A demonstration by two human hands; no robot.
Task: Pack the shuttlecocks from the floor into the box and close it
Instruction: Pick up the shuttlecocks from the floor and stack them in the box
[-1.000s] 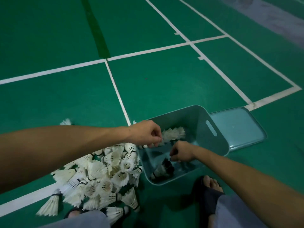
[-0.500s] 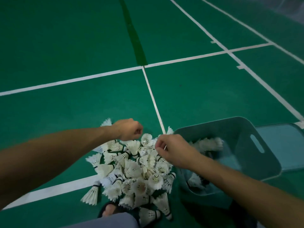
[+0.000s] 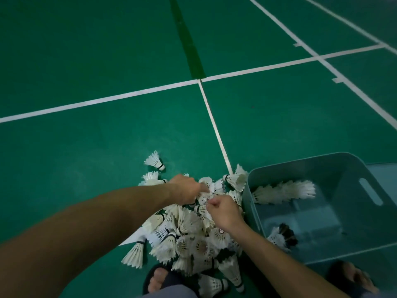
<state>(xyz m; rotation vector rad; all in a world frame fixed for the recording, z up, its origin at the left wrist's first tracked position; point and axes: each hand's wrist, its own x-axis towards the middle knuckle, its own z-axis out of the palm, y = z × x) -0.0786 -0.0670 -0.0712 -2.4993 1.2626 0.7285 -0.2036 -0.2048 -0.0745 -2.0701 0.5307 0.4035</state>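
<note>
Head view shows both of my hands down in the pile of shuttlecocks (image 3: 189,233) on the green court floor (image 3: 107,147). My left hand (image 3: 189,191) reaches into the far side of the heap with its fingers curled down among the feathers; it seems to be closing on a shuttlecock, though I cannot tell for sure that it holds one. My right hand (image 3: 223,214) sits just beside it, nearly touching, with thumb and fingers pinched on what looks like the feathered edge of one shuttlecock at the top of the pile.

To the right of my right hand stands the grey-blue box (image 3: 343,166), open, its near wall touching the heap. Inside it I see a nested row of shuttlecocks (image 3: 283,191) lying against the far-left part, and a darker clump (image 3: 283,233) near the front; much of the box bottom is bare. The lid (image 3: 384,168) shows only as a pale strip beyond the box, off it.

I judge the job to be early: a few shuttlecocks are packed, while most lie heaped below my hands, with a stray shuttlecock (image 3: 154,161) beyond my left hand and others by my sandalled foot (image 3: 159,280). Closing the box is not yet done.
</note>
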